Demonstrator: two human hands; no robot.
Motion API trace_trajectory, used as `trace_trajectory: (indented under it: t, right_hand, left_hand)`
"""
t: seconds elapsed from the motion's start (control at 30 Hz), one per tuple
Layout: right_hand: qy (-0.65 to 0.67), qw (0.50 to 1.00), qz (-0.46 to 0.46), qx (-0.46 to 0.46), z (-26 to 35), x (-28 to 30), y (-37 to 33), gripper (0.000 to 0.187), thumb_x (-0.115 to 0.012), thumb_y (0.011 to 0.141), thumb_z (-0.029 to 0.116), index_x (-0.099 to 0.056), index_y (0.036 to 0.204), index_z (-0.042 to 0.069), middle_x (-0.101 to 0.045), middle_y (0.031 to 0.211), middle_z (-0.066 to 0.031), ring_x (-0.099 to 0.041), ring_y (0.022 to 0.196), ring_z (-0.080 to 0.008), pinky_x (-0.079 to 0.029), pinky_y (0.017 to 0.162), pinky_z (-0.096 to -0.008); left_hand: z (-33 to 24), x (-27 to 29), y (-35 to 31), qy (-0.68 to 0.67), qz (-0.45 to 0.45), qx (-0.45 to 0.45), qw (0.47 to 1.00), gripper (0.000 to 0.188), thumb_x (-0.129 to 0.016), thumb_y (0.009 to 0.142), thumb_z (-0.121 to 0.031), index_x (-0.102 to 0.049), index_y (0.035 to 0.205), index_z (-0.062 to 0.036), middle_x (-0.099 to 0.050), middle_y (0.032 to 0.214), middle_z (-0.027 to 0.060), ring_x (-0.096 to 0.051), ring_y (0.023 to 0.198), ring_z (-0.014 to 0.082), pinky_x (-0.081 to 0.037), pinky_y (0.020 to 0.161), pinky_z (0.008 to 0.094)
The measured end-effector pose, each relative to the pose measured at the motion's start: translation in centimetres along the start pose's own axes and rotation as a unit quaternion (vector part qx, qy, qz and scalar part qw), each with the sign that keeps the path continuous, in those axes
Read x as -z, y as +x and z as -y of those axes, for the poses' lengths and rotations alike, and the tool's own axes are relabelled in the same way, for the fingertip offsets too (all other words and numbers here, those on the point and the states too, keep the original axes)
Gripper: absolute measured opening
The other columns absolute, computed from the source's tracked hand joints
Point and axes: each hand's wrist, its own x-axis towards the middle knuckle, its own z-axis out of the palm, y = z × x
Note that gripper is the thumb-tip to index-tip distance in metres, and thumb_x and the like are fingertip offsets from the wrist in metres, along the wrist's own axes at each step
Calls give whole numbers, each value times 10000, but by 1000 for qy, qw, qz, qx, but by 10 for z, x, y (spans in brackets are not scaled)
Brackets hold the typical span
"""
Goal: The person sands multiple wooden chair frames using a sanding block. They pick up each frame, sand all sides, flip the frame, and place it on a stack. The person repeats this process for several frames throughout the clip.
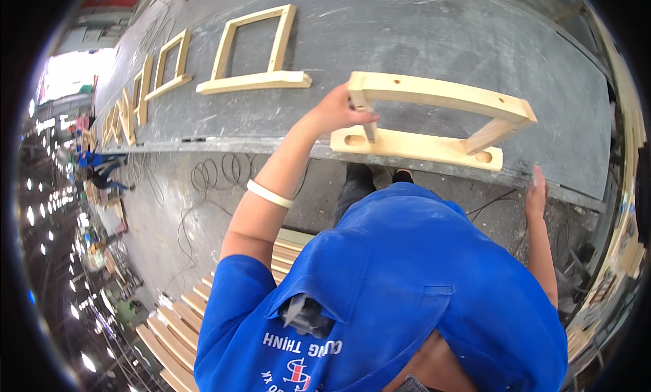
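A pale wooden frame (441,88) stands tilted up at the near edge of the grey table (434,39). Its top rail has small dark holes, and its wider lower rail, close to me, shows an oval recess toward each end. My left hand (336,111) is closed around the frame's left corner, thumb on the upright's near side. Off to the right, my right hand (536,194) holds nothing and is apart from the frame, by the table edge with its fingers stretched out.
Another wooden frame (254,82) lies farther left, with a smaller-looking one (168,85) and several more beyond it. Black cables (220,173) loop over the floor. Stacked wooden slats (178,334) sit behind me at lower left. Distant people (102,165) appear at far left.
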Motion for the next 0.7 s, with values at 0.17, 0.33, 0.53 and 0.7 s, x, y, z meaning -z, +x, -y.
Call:
trace_trajectory:
  t: [0.17, 0.33, 0.53, 0.7]
  right_hand:
    - [173, 983, -55, -2, 38, -8, 16, 434, -382, 931, 46, -393, 1365, 25, -423, 1391, -137, -372, 1301, -287, -286, 1071, -357]
    - [304, 948, 22, -88, 95, -19, 11, 441, -396, 948, 124, -366, 1369, -1, -428, 1374, -145, -383, 1281, -268, -288, 1059, -344]
    - [375, 919, 79, -90, 151, -22, 18, 483, -412, 968, 218, -333, 1375, -31, -434, 1354, -155, -395, 1257, -245, -291, 1045, -329]
    - [425, 903, 64, -26, 183, -18, 32, 492, -447, 964, 248, -352, 1335, -60, -472, 1292, -152, -433, 1207, -228, -320, 1015, -326]
  left_hand:
    - [-15, -1, 8, -20, -36, -38, 998, 446, -777, 713, -202, -562, 1066, -34, -612, 981, 74, -584, 950, 183, -472, 837, 330]
    - [-11, -10, 13, -24, -65, -36, 997, 369, -772, 718, -177, -573, 997, -41, -604, 904, 38, -589, 897, 155, -482, 795, 316]
    - [10, -1, 4, -51, 22, -15, 998, 744, -806, 692, -310, -453, 1290, -43, -556, 1213, 161, -518, 1167, 302, -428, 972, 399]
    - [75, -1, -15, -18, -76, 44, 996, 890, -819, 671, -335, -364, 1362, -6, -469, 1324, 221, -471, 1225, 324, -397, 1007, 417]
